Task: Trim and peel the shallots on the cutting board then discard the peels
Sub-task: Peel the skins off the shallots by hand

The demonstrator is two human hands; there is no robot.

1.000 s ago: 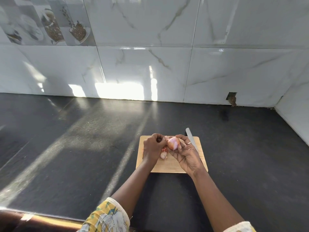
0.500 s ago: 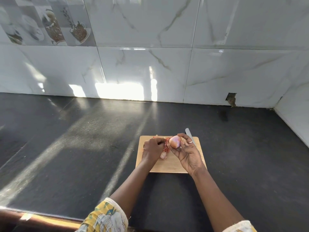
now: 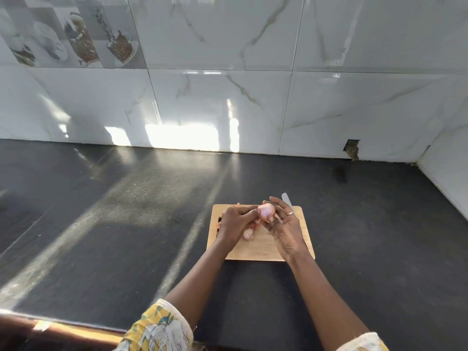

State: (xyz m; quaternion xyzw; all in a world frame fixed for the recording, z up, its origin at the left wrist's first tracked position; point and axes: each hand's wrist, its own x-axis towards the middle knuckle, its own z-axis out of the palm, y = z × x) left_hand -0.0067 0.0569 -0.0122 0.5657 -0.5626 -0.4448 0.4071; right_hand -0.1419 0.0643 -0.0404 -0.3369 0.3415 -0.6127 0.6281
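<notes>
A pale pink shallot [image 3: 267, 211] is held just above the wooden cutting board [image 3: 263, 247]. My right hand [image 3: 285, 230] grips it between thumb and fingers, palm turned up. My left hand [image 3: 234, 224] pinches at the shallot's left side with its fingertips. A second peeled shallot [image 3: 248, 234] lies on the board below my hands, with reddish peel scraps [image 3: 254, 225] beside it. A knife's blade tip [image 3: 286, 200] sticks out behind my right hand at the board's far edge; the rest of the knife is hidden.
The board sits on a dark stone counter [image 3: 126, 224] backed by a white marble-tile wall [image 3: 228, 97]. A side wall [image 3: 448, 173] closes the counter on the right. The counter's front edge [image 3: 50, 328] runs at the lower left.
My left hand dipped toward the board with a bit of peel, then came back up to the shallot's left side. My right hand kept the shallot in the same spot.
</notes>
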